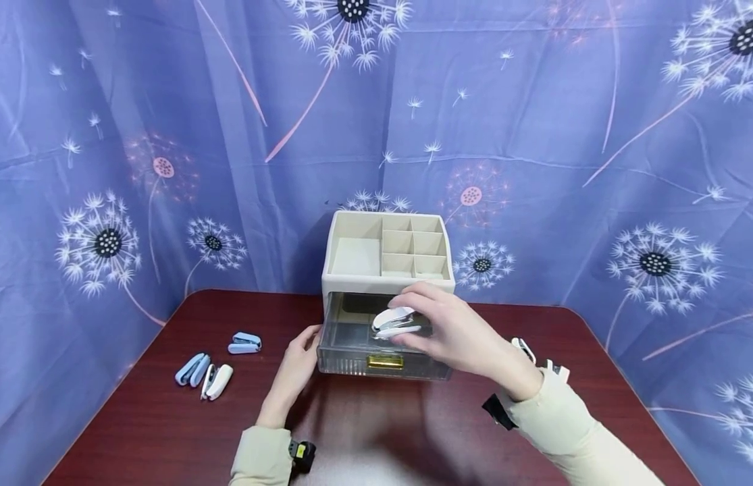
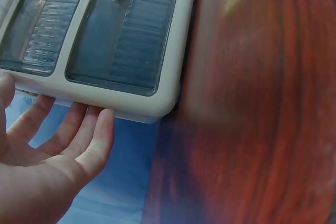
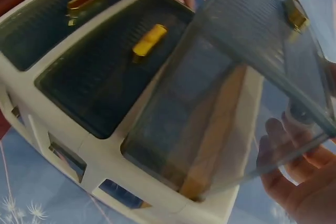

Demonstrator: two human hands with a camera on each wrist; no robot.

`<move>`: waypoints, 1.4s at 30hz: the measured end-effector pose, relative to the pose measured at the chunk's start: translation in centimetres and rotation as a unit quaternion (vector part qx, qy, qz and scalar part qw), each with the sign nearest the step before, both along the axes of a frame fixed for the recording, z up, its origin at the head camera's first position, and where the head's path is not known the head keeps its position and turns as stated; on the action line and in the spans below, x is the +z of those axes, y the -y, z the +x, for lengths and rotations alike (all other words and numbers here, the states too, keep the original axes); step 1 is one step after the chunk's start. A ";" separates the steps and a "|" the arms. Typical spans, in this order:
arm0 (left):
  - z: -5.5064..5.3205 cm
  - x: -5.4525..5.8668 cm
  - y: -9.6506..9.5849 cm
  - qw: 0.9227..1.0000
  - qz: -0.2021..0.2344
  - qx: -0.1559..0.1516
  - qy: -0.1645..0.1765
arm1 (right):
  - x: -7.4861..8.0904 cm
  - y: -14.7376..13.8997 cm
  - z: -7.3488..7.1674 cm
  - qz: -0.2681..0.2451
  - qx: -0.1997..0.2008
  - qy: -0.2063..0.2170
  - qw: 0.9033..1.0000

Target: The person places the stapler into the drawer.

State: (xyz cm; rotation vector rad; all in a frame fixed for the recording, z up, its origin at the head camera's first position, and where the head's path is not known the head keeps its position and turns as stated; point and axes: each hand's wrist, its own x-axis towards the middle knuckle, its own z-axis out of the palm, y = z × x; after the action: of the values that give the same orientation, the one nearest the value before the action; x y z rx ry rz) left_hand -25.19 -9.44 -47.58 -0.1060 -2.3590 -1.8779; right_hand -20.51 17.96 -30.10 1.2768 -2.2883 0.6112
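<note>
A cream desk organizer (image 1: pixel 352 283) has its clear top drawer (image 1: pixel 348 361) pulled out, with a gold handle (image 1: pixel 385 362) on the front. Over that drawer, my right hand (image 1: pixel 455 331) pinches a small white stapler (image 1: pixel 396 322) between thumb and fingers. In the right wrist view, the right-hand fingers (image 3: pixel 294 177) show beside the clear drawer wall, and the stapler is mostly hidden. My left hand (image 1: pixel 300 361) touches the organizer's left side. The left wrist view shows its fingertips (image 2: pixel 105 121) against the side wall, fingers loosely extended.
Two light-blue staplers (image 1: pixel 245 343) and a white stapler (image 1: pixel 217 382) lie on the dark red table (image 1: pixel 145 418) at left. Behind my right wrist are white items (image 1: pixel 523 349), partly hidden. A blue dandelion-print cloth (image 1: pixel 510 135) hangs around the table.
</note>
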 end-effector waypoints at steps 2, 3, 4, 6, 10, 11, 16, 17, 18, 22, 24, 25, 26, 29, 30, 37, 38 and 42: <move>0.1 -0.1 0.1 1.000 0.002 0.003 -0.002 | 0.1 0.7 -0.3 0.027 0.011 0.011 1.000; 0.1 -0.1 0.2 1.000 0.003 0.005 -0.002 | 0.2 1.1 -0.4 0.041 0.015 0.016 0.999; 0.1 -0.1 0.2 1.000 0.004 0.005 -0.002 | 0.2 1.4 -0.6 0.055 0.019 0.025 0.998; 0.1 -0.1 0.2 1.000 0.004 0.003 -0.001 | 0.3 1.9 -1.0 0.079 0.026 0.046 0.995; 0.0 -0.1 -0.1 1.000 0.004 0.001 -0.002 | 0.6 2.5 -2.0 0.107 0.033 0.086 0.990; 0.0 -0.1 -0.1 1.000 0.003 0.000 -0.004 | 0.6 2.7 -2.2 0.114 0.032 0.090 0.989; 0.1 0.1 -0.3 1.000 -0.003 0.003 -0.011 | 0.4 3.6 -3.0 0.157 0.027 0.073 0.985; 0.0 0.1 -0.3 1.000 -0.004 0.003 -0.014 | 0.4 3.8 -3.1 0.166 0.027 0.069 0.983; 0.0 0.1 -0.3 1.000 -0.004 0.005 -0.013 | 0.3 4.0 -3.1 0.173 0.029 0.065 0.982; -0.1 -0.1 -0.3 1.000 -0.003 0.006 -0.013 | -0.1 4.8 -3.3 0.196 0.028 0.057 0.979; 0.0 -0.1 -0.3 1.000 -0.003 0.008 -0.011 | -0.3 5.2 -3.5 0.204 0.026 0.055 0.977; 0.0 -0.1 -0.3 1.000 -0.005 0.009 -0.011 | -0.4 5.3 -3.5 0.207 0.024 0.056 0.976; 0.0 -0.1 -0.3 1.000 -0.006 0.008 -0.012 | -0.5 5.4 -3.6 0.210 0.023 0.057 0.976; 0.0 -0.2 -0.3 1.000 -0.007 0.006 -0.012 | -0.8 5.6 -3.8 0.215 0.023 0.067 0.974; 0.0 -0.2 -0.4 1.000 -0.006 0.005 -0.013 | -0.9 5.7 -3.9 0.216 0.025 0.070 0.974; 0.0 -0.2 -0.2 1.000 -0.008 -0.001 -0.017 | -1.2 6.0 -4.2 0.225 0.027 0.083 0.970; -0.1 -0.2 -0.1 1.000 -0.009 -0.003 -0.018 | -1.3 6.0 -4.2 0.226 0.026 0.083 0.970; -0.3 -0.2 0.0 1.000 -0.008 -0.002 -0.019 | -1.4 6.1 -4.2 0.228 0.024 0.084 0.970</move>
State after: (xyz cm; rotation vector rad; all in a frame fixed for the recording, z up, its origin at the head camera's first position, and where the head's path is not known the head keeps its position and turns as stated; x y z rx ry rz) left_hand -25.44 -9.46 -47.82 -0.1472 -2.3514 -1.8421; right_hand -24.70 11.88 -31.52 1.5389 -2.6461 0.2160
